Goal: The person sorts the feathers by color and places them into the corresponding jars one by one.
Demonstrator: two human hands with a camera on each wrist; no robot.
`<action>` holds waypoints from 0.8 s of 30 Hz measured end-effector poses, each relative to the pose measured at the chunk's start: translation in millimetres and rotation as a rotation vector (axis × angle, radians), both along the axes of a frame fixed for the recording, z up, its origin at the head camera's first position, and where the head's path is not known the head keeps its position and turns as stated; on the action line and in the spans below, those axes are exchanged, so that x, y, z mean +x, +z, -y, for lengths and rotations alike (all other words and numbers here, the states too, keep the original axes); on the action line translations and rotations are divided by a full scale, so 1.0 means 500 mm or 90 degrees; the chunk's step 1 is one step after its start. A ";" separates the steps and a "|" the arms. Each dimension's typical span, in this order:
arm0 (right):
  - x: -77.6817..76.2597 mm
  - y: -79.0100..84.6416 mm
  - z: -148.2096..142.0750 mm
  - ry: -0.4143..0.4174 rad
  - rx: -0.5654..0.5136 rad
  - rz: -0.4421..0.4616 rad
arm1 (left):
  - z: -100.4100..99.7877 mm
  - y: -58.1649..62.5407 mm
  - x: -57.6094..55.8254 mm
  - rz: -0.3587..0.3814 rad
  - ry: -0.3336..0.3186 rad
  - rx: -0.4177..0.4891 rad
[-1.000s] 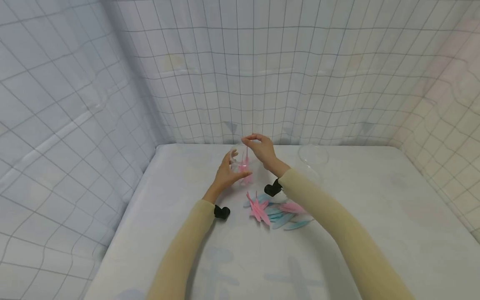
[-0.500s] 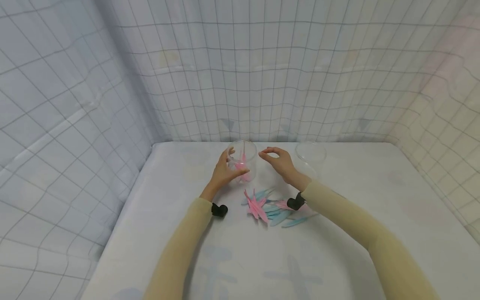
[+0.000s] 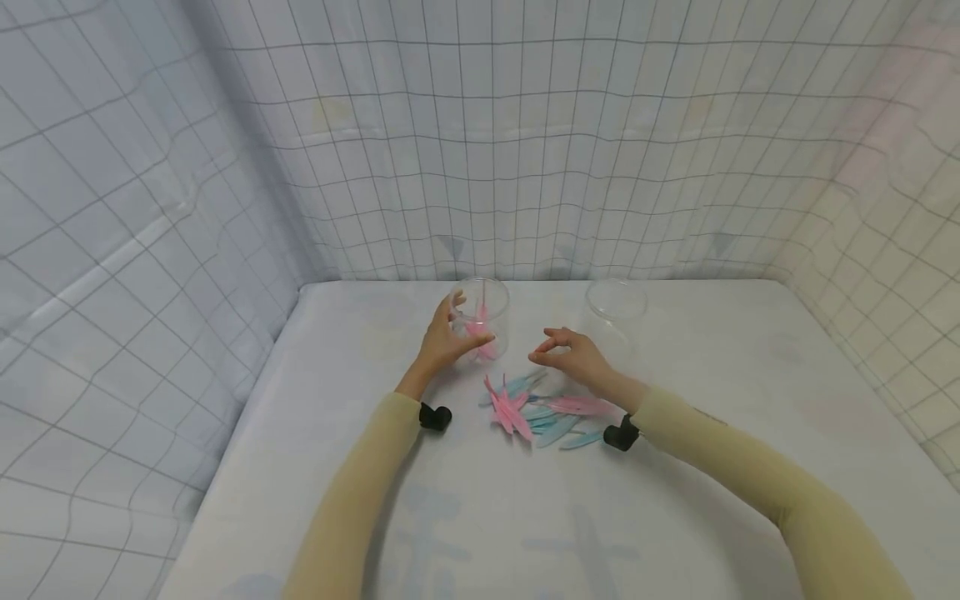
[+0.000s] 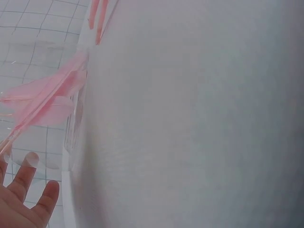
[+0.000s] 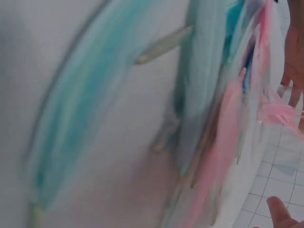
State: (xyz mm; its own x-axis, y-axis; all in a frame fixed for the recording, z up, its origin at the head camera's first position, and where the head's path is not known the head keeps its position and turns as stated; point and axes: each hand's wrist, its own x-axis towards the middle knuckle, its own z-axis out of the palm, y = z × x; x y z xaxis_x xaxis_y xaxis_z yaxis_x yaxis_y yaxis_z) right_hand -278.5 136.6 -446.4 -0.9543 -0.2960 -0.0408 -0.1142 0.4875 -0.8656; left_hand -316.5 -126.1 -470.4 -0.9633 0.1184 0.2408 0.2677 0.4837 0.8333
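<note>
My left hand [image 3: 441, 342] holds a clear plastic cup [image 3: 503, 329] on the table, thumb in front and fingers round its far left side. Inside the cup stand several pink feathers [image 4: 47, 97], quills upward; the left wrist view shows fingertips [image 4: 31, 159] at its wall. My right hand [image 3: 576, 358] hovers beyond a loose pile of feathers, its fingers bent and nothing visible in them. That pile mixes pink feathers [image 3: 512, 412] on the left with blue feathers [image 3: 557, 428] and another pink feather [image 3: 581, 405] to the right. Blue feathers [image 5: 80, 104] appear blurred in the right wrist view.
A second clear cup [image 3: 617, 315] stands at the back right, behind my right hand. White cloth with a dark grid [image 3: 525, 167] hangs along the table's back and sides. The table [image 3: 360, 333] has a white cover.
My right hand has moved from above the cup's mouth back, down and to the right, toward the loose feathers. A pink feather it was pinching at the cup is let go. My left hand keeps its hold.
</note>
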 end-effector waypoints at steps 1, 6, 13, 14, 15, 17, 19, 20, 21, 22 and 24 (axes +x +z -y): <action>0.002 -0.005 -0.002 0.014 0.021 -0.007 | 0.001 -0.001 -0.001 0.001 0.000 0.001; 0.011 -0.032 -0.008 0.086 0.082 -0.054 | 0.004 -0.003 -0.005 -0.008 -0.005 0.005; 0.027 -0.055 -0.012 0.127 0.162 -0.094 | 0.003 -0.004 -0.007 -0.008 -0.011 0.005; 0.028 -0.058 -0.013 0.130 0.166 -0.099 | 0.003 -0.004 -0.006 -0.008 -0.011 0.005; 0.029 -0.061 -0.014 0.133 0.169 -0.106 | 0.003 -0.004 -0.006 -0.008 -0.012 0.007; 0.030 -0.066 -0.016 0.139 0.173 -0.124 | 0.003 -0.003 -0.007 -0.008 -0.012 0.010; 0.031 -0.069 -0.017 0.148 0.183 -0.143 | 0.002 -0.003 -0.007 -0.008 -0.011 0.012; 0.030 -0.069 -0.017 0.154 0.187 -0.153 | 0.003 -0.004 -0.007 -0.009 -0.011 0.012; 0.031 -0.069 -0.018 0.158 0.190 -0.161 | 0.003 -0.004 -0.008 -0.009 -0.011 0.011; 0.032 -0.069 -0.017 0.161 0.192 -0.163 | 0.003 -0.005 -0.008 -0.009 -0.011 0.011; 0.034 -0.068 -0.017 0.169 0.200 -0.171 | 0.003 -0.006 -0.008 -0.008 -0.011 0.008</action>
